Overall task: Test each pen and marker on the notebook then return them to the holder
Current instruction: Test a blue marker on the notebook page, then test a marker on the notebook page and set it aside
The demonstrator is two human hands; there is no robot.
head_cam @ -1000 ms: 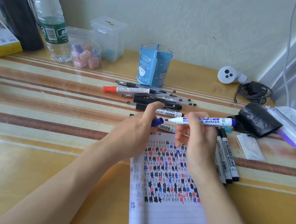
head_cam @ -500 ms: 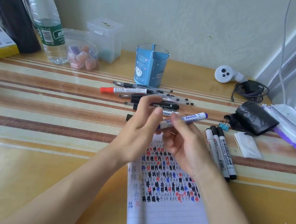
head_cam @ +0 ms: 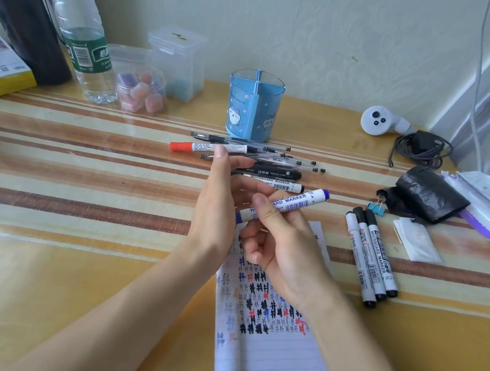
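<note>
So the blue whiteboard marker [head_cam: 291, 201] is up in the air over the top edge of the notebook [head_cam: 267, 359], tilted, with one blue end pointing up and to the right. The right hand [head_cam: 285, 249] is grasping it around the middle, thumb on top and fingers curled underneath. The left hand [head_cam: 219, 200] is released, fingers straight and pointing away, palm turned toward the marker's lower end. That end disappears behind it, so no idea if they actually touch.

The notebook lies flat on the desk [head_cam: 76, 190], its upper part full of little black, blue and red hash scribbles. Right of it, three black markers [head_cam: 370, 256] lie side by side, with a blue binder clip [head_cam: 376, 206] just past their far ends. Behind the hands there's a loose pile of pens [head_cam: 273, 157] with a red marker [head_cam: 198, 147] on its left side, and behind that the blue holder [head_cam: 253, 106] stands upright. A water bottle [head_cam: 83, 44] stands far left at the back.
</note>
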